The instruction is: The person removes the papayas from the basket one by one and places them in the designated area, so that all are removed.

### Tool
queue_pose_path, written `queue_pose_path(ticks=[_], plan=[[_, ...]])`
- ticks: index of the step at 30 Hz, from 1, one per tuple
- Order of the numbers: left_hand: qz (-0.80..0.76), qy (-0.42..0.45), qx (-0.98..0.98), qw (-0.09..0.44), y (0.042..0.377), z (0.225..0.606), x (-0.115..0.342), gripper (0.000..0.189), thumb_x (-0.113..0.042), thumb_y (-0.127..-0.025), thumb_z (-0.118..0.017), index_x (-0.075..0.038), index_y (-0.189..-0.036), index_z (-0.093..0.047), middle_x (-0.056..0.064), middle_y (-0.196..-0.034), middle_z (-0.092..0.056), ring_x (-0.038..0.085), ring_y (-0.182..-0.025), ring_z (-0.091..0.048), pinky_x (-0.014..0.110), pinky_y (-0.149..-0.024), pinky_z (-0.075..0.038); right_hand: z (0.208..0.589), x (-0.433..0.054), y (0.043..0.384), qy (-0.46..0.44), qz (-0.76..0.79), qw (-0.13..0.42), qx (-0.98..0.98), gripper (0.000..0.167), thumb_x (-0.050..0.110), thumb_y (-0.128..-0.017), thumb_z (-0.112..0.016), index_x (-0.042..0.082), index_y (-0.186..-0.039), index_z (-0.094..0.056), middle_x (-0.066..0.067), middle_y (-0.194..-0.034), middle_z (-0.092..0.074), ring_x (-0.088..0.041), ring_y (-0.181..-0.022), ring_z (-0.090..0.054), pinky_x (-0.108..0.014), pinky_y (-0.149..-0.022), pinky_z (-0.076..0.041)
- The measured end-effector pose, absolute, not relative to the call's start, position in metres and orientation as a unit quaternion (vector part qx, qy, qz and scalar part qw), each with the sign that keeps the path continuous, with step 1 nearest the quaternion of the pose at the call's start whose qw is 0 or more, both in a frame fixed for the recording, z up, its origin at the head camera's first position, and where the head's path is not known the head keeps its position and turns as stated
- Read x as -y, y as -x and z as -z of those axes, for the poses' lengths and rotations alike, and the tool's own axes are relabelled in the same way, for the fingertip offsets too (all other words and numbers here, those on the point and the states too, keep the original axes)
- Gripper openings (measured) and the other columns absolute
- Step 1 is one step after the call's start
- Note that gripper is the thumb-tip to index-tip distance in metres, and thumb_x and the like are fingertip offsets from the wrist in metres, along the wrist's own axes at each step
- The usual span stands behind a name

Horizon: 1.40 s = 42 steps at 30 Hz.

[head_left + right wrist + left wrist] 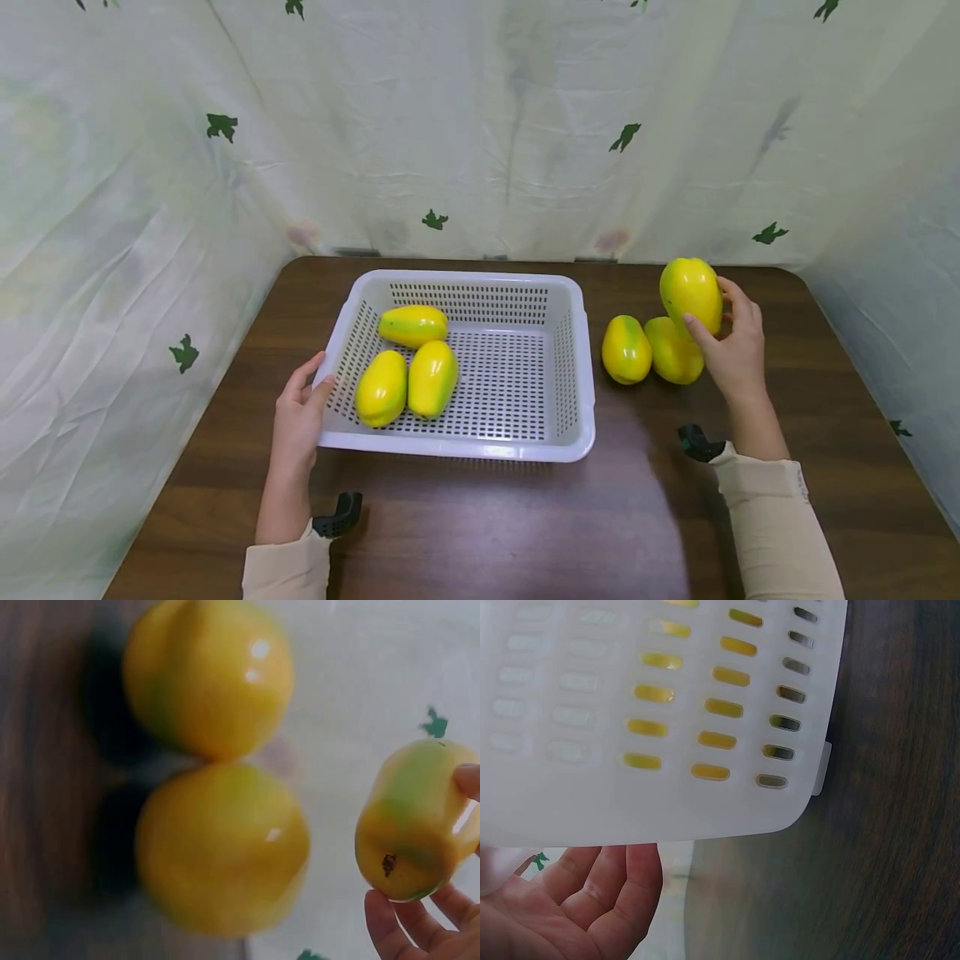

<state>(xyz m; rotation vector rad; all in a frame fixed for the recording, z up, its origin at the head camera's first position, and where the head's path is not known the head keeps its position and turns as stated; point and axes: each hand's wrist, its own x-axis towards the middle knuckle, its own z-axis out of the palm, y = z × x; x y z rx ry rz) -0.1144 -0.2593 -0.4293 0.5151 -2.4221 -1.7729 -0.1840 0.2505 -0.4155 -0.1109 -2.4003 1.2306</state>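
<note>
My left hand [298,417] grips the left rim of a white plastic basket [457,448], thumb on top and fingers at the outer side. In the left wrist view the fingers [641,896] curl at the rim below the slotted wall. Three yellow mangoes [432,379] lie in the basket's left half. My right hand [738,350] holds another yellow mango [690,293] up between thumb and fingers, above the table. Two more mangoes [627,350] sit side by side on the table, close below and left of that hand. Green streaks and a brown stem end show on the held mango [409,817].
The dark wooden table [510,533] carries the basket and the loose mangoes. A pale cloth curtain [480,125] with green leaf shapes stands behind the table and along both sides. A black wrist mount [339,515] sits on each forearm.
</note>
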Motion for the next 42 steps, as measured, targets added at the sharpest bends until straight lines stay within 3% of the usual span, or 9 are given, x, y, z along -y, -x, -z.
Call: queue_pose_path(ticks=[7,13,27,38,42], plan=[[0.585,-0.159,0.794,0.056,0.114,0.430,0.258,0.049,-0.039,-0.092,-0.046,-0.030,-0.138,-0.034,0.010,-0.128,-0.049,0.030,-0.106,-0.053,0.048,-0.078,-0.046,0.428,-0.272,0.176,0.096,-0.423,0.188,0.881,0.063,0.028,-0.086,-0.060,0.016,-0.140,-0.030,-0.018,-0.126,-0.035,-0.035,-0.101,-0.041,-0.044,-0.077,-0.038],[0.582,-0.165,0.794,0.060,0.115,0.430,0.259,0.047,-0.037,-0.092,-0.046,-0.028,-0.138,-0.035,0.012,-0.125,-0.051,0.028,-0.102,-0.055,0.047,-0.077,-0.047,0.440,-0.285,0.169,0.119,-0.422,0.160,0.884,0.064,0.031,-0.087,-0.057,0.014,-0.141,-0.027,-0.021,-0.126,-0.032,-0.038,-0.104,-0.040,-0.049,-0.081,-0.037],[0.575,-0.169,0.798,0.061,0.117,0.430,0.260,0.047,-0.035,-0.093,-0.045,-0.025,-0.138,-0.035,0.015,-0.122,-0.052,0.027,-0.099,-0.056,0.046,-0.078,-0.047,0.467,-0.297,0.157,0.156,-0.411,0.124,0.889,0.066,0.035,-0.088,-0.055,0.010,-0.141,-0.025,-0.024,-0.124,-0.032,-0.034,-0.098,-0.037,-0.036,-0.067,-0.035],[0.579,-0.165,0.796,0.067,0.117,0.432,0.261,0.046,-0.035,-0.093,-0.045,-0.025,-0.138,-0.036,0.015,-0.120,-0.053,0.024,-0.096,-0.058,0.047,-0.076,-0.048,0.477,-0.299,0.156,0.162,-0.420,0.106,0.887,0.067,0.037,-0.088,-0.054,0.010,-0.141,-0.024,-0.025,-0.125,-0.033,-0.036,-0.101,-0.036,-0.037,-0.071,-0.034],[0.580,-0.166,0.795,0.065,0.117,0.431,0.261,0.046,-0.035,-0.093,-0.044,-0.025,-0.138,-0.036,0.016,-0.120,-0.053,0.023,-0.095,-0.058,0.048,-0.077,-0.047,0.478,-0.299,0.155,0.165,-0.429,0.098,0.883,0.067,0.037,-0.088,-0.053,0.010,-0.142,-0.023,-0.025,-0.127,-0.030,-0.039,-0.105,-0.034,-0.045,-0.077,-0.035]])
